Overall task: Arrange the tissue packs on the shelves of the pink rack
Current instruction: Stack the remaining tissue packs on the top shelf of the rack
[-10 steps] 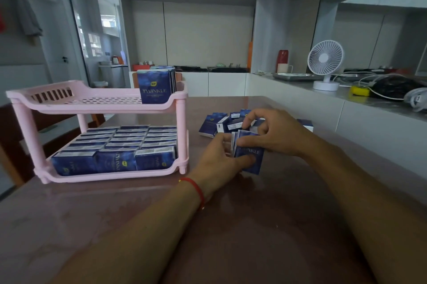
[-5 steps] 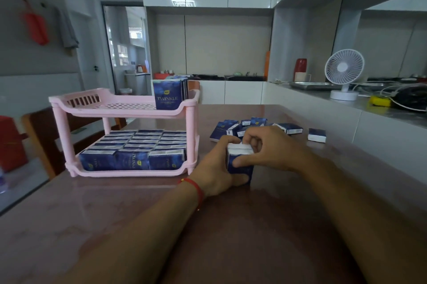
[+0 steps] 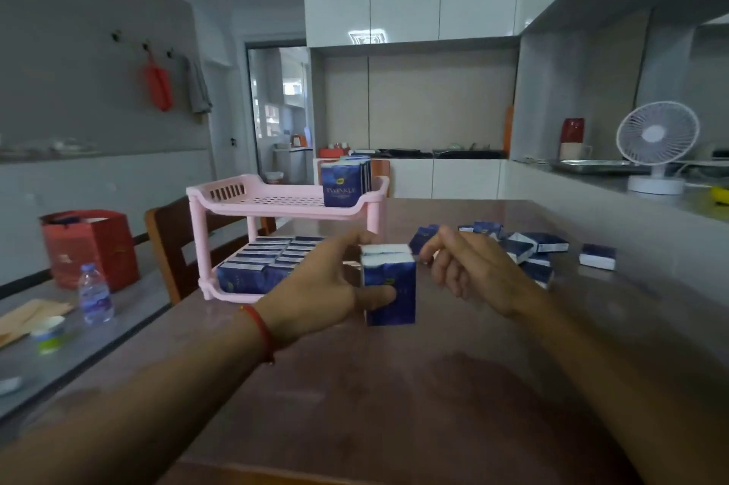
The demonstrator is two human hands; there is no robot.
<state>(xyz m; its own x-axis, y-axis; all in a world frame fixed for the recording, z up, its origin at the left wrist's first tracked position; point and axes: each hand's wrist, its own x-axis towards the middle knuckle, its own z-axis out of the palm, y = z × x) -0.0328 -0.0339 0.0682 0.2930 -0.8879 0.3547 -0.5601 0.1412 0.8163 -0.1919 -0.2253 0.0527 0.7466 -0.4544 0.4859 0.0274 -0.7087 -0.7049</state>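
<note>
A pink two-tier rack (image 3: pixel 276 204) stands on the brown table. Its lower shelf (image 3: pixel 225 293) is packed with several blue tissue packs lying in rows. At the right end of the top shelf stand a few upright tissue packs (image 3: pixel 344 183). My left hand (image 3: pixel 331 287) grips a small upright stack of blue packs (image 3: pixel 390 289) standing on the table just right of the rack. Just to the right of the stack hovers my right hand (image 3: pixel 473 267), off it, fingers loosely apart and empty. Several loose packs (image 3: pixel 524 248) lie scattered behind my right hand.
A wooden chair (image 3: pixel 173 236) stands left of the rack. On a lower grey surface at left are a red bag (image 3: pixel 88 248), a water bottle (image 3: pixel 94 295) and a small cup. A white fan (image 3: pixel 657 147) and a red mug sit on the counter at right.
My right hand has let go of the stack and drawn away to the right. The left hand keeps its hold. The camera has tilted up and turned left.
</note>
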